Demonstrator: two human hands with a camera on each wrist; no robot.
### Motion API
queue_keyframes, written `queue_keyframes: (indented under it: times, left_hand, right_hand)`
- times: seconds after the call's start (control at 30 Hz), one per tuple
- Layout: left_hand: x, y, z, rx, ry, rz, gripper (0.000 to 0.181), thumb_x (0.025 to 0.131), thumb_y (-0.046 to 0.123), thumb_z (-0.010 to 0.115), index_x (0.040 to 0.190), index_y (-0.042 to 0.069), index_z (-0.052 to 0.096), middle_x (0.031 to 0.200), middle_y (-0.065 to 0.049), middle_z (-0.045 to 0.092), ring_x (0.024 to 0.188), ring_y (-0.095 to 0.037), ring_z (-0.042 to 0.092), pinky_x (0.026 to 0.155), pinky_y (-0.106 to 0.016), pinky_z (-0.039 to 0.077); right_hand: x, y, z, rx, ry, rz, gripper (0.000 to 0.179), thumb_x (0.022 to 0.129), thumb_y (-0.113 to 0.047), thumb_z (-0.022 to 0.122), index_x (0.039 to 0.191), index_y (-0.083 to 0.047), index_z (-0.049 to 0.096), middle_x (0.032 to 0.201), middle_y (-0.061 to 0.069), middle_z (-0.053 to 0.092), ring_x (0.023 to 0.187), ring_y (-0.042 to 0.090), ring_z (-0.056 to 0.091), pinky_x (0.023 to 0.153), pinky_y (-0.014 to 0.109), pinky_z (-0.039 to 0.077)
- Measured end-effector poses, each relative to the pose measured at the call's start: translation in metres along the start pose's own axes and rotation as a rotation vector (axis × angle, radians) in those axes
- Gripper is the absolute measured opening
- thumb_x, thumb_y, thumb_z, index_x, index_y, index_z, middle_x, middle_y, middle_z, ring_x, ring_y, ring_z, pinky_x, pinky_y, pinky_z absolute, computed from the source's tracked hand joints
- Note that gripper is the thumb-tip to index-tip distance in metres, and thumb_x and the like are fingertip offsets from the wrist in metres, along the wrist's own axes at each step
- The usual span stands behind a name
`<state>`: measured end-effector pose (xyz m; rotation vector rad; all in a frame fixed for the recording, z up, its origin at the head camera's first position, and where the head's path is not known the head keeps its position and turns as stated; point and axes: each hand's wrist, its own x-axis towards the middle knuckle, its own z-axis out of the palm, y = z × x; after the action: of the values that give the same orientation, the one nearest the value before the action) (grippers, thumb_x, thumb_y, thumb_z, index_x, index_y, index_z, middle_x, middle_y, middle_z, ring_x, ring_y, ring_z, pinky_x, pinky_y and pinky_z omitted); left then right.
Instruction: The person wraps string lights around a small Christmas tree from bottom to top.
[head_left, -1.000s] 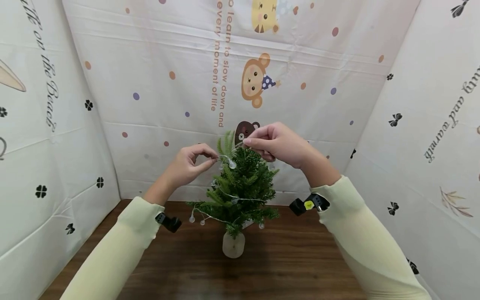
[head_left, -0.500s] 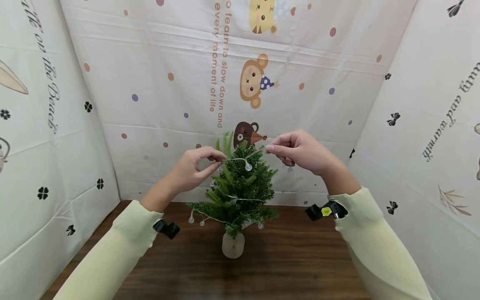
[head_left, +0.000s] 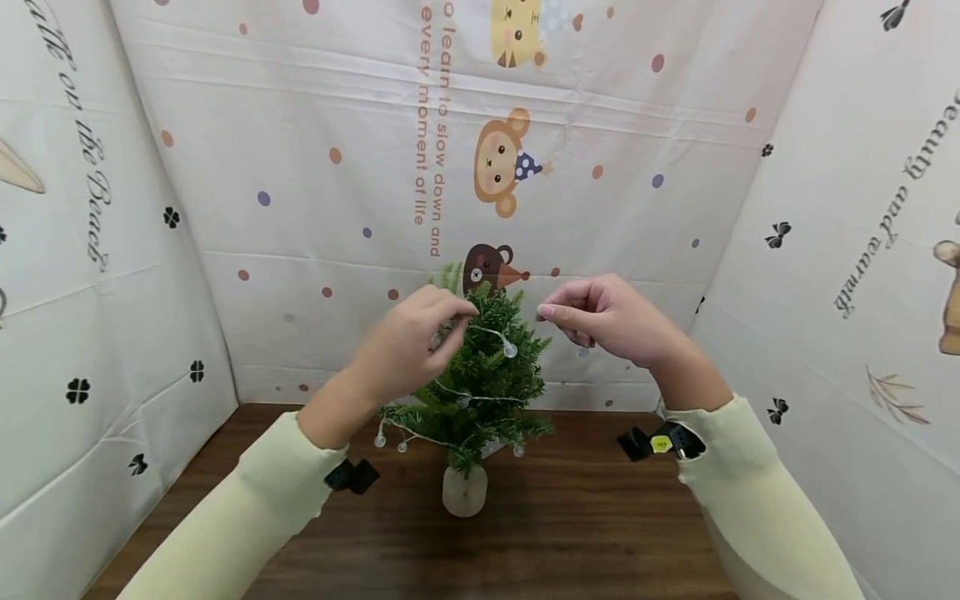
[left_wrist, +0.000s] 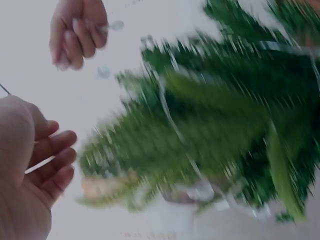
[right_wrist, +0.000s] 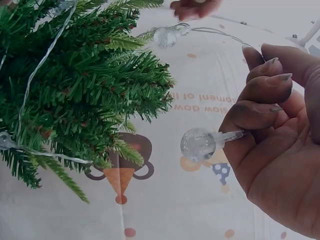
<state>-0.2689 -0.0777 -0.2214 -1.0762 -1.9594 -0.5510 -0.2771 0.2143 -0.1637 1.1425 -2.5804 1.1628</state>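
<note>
A small green artificial Christmas tree stands with a string of lights looped around it. My right hand, right of the treetop, pinches the clear light wire between thumb and forefinger. One round bulb hangs out by its curled fingers; another bulb sits along the wire near the treetop. My left hand is at the upper left of the tree, overlapping it in the head view. In the left wrist view its fingers are loosely bent with nothing showing between them.
The tree's pale round base rests on a dark brown wooden table. Printed white cloth rises behind and on both sides. More bulbs hang from the lower branches.
My right hand has moved right and slightly down, drawing the wire away from the treetop. My left hand has moved right across the upper tree. A bulb has shifted right across the foliage.
</note>
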Motion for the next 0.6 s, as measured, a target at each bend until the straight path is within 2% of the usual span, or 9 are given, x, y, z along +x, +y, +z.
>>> queue_keyframes:
  times: [0.1,0.23,0.4,0.6]
  left_hand:
    - [0.009,0.015,0.006,0.022,-0.034,0.009,0.017,0.098,0.009,0.067,0.112,0.004,0.074,0.106,-0.005,0.073,0.100,-0.021,0.065,0.090,-0.036,0.055]
    - [0.020,0.030,0.019,0.098,-0.122,-0.013,0.017,0.097,0.015,0.071,0.111,0.007,0.075,0.105,-0.004,0.074,0.096,-0.022,0.064,0.090,-0.038,0.054]
    - [0.026,0.038,0.032,0.210,-0.232,-0.060,0.015,0.098,0.020,0.071,0.109,0.011,0.077,0.104,-0.002,0.074,0.094,-0.022,0.064,0.087,-0.037,0.054]
    - [0.026,0.039,0.038,0.254,-0.238,-0.055,0.006,0.096,0.017,0.073,0.099,0.016,0.078,0.096,0.000,0.074,0.088,-0.019,0.063,0.080,-0.034,0.052]
  right_hand:
    - [-0.006,0.005,0.000,-0.014,0.013,-0.001,0.020,0.105,-0.026,0.061,0.097,-0.013,0.074,0.064,0.004,0.050,0.056,0.021,0.047,0.050,0.033,0.041]
    - [-0.016,0.016,-0.002,-0.004,0.022,0.017,0.020,0.105,-0.023,0.060,0.099,-0.010,0.075,0.065,0.003,0.051,0.057,0.020,0.048,0.051,0.033,0.042]
    - [-0.027,0.027,-0.006,0.009,0.015,0.037,0.018,0.105,-0.020,0.061,0.101,-0.009,0.075,0.066,0.004,0.052,0.059,0.022,0.050,0.052,0.034,0.043]
    - [-0.034,0.035,-0.010,-0.035,-0.011,0.079,0.014,0.102,-0.022,0.065,0.101,-0.014,0.076,0.072,0.011,0.059,0.062,0.024,0.056,0.055,0.035,0.047]
